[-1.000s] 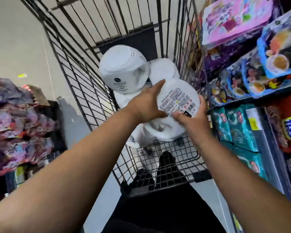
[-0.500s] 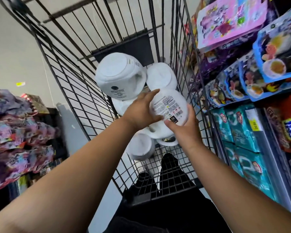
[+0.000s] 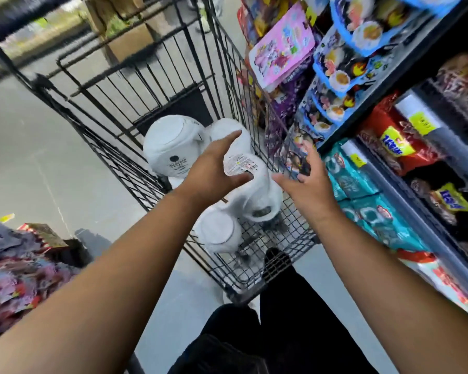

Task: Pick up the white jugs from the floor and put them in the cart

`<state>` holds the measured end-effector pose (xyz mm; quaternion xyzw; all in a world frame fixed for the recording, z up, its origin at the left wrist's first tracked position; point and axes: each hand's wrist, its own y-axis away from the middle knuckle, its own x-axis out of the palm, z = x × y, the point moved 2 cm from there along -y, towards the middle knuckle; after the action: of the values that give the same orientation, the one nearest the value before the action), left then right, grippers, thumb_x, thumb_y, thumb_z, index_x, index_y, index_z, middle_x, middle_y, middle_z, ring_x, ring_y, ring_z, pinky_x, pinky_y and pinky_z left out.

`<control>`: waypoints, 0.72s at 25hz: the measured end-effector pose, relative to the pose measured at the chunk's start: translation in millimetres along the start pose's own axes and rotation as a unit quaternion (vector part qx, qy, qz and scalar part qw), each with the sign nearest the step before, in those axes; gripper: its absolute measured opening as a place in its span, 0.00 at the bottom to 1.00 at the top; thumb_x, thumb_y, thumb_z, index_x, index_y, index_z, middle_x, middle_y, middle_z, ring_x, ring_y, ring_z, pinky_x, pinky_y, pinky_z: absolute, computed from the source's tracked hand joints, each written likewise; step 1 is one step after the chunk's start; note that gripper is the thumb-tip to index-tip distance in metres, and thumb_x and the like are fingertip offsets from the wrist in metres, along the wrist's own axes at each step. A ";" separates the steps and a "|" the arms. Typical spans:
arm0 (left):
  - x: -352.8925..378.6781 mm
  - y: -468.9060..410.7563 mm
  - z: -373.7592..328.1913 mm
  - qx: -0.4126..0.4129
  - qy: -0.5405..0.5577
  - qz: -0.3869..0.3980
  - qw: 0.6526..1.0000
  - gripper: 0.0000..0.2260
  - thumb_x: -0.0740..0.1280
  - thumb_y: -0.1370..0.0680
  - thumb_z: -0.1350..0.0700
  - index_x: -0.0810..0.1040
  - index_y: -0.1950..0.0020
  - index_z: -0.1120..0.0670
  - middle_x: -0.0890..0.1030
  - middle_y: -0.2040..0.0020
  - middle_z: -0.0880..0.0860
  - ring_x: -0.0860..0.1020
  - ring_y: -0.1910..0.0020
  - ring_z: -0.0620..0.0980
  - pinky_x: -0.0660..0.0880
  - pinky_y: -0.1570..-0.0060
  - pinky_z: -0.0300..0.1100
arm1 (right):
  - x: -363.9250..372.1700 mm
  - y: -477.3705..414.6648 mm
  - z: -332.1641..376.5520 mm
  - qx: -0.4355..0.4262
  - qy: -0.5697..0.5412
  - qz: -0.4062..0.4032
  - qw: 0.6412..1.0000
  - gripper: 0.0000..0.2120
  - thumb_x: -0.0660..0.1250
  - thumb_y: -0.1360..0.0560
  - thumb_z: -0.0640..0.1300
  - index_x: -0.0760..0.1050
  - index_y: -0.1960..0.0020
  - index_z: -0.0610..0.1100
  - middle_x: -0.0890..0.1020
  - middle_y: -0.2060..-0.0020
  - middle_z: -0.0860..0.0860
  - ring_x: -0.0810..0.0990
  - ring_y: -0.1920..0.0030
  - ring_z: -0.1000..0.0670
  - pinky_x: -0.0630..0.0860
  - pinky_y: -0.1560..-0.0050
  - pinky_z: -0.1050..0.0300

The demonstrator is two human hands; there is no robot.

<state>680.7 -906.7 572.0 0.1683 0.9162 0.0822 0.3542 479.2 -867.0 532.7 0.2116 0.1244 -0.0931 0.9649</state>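
Fingers spread, left hand and right hand flank a white plastic jug in a black wire cart; next, likely fetching another.

Left hand covers part of the labelled jug, its print too blurred to read. The cart smears into blur at its far end; shelf packets run off the right edge.

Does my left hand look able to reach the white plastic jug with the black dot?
Probably yes: the empty, open left hand hovers just beside that white plastic jug in the black wire cart, with nothing between them.
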 end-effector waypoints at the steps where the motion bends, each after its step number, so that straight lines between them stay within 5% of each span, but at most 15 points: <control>1: -2.0 13.4 -11.1 0.018 0.001 0.005 1.000 0.39 0.77 0.28 0.53 0.62 0.22 0.48 0.70 0.26 0.53 0.68 0.28 0.52 0.68 0.30 0.49 | -8.2 18.9 3.2 0.002 -0.015 -0.024 1.000 0.40 0.76 0.30 0.48 0.59 0.26 0.63 0.62 0.24 0.52 0.69 0.30 0.46 0.70 0.33 0.48; 3: -0.3 38.9 -33.1 0.057 -0.003 0.028 0.998 0.39 0.77 0.28 0.52 0.61 0.22 0.47 0.68 0.25 0.52 0.67 0.27 0.51 0.68 0.30 0.49 | -29.4 61.4 7.1 -0.004 -0.034 -0.075 0.997 0.40 0.76 0.30 0.48 0.59 0.26 0.63 0.62 0.25 0.52 0.70 0.30 0.47 0.70 0.36 0.54; 6: 15.3 65.1 -66.3 0.108 0.013 0.054 0.993 0.38 0.77 0.28 0.51 0.61 0.22 0.45 0.67 0.24 0.50 0.67 0.27 0.50 0.70 0.31 0.54 | -66.5 118.3 9.3 -0.018 -0.040 -0.125 0.991 0.39 0.76 0.29 0.48 0.59 0.25 0.61 0.63 0.29 0.57 0.69 0.30 0.47 0.70 0.33 0.50; 9: 52.4 91.4 -123.0 0.168 0.020 0.095 0.981 0.38 0.76 0.28 0.51 0.62 0.22 0.46 0.67 0.24 0.50 0.66 0.27 0.45 0.67 0.28 0.48 | -127.4 181.7 3.8 -0.020 -0.055 -0.212 0.976 0.40 0.76 0.29 0.47 0.58 0.25 0.60 0.63 0.26 0.53 0.70 0.31 0.47 0.71 0.36 0.52; 12: 106.5 126.6 -188.3 0.233 -0.001 0.160 0.959 0.38 0.76 0.27 0.50 0.61 0.21 0.47 0.68 0.24 0.53 0.66 0.26 0.46 0.65 0.27 0.44 | -192.2 253.6 -19.3 -0.023 -0.068 -0.301 0.951 0.40 0.76 0.30 0.48 0.59 0.26 0.61 0.64 0.26 0.52 0.69 0.29 0.47 0.69 0.31 0.44; 18: 241.4 255.1 -303.3 0.339 -0.024 0.281 0.897 0.37 0.74 0.26 0.49 0.59 0.22 0.42 0.68 0.25 0.49 0.67 0.28 0.43 0.65 0.28 0.43 | -302.1 450.3 -91.5 0.008 -0.114 -0.464 0.878 0.38 0.75 0.28 0.46 0.59 0.24 0.57 0.66 0.29 0.54 0.67 0.30 0.52 0.67 0.29 0.47</control>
<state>372.1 -590.5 713.9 0.5309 0.7941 -0.1417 0.2596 277.9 -387.0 710.1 0.1254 0.0966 -0.5545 0.8170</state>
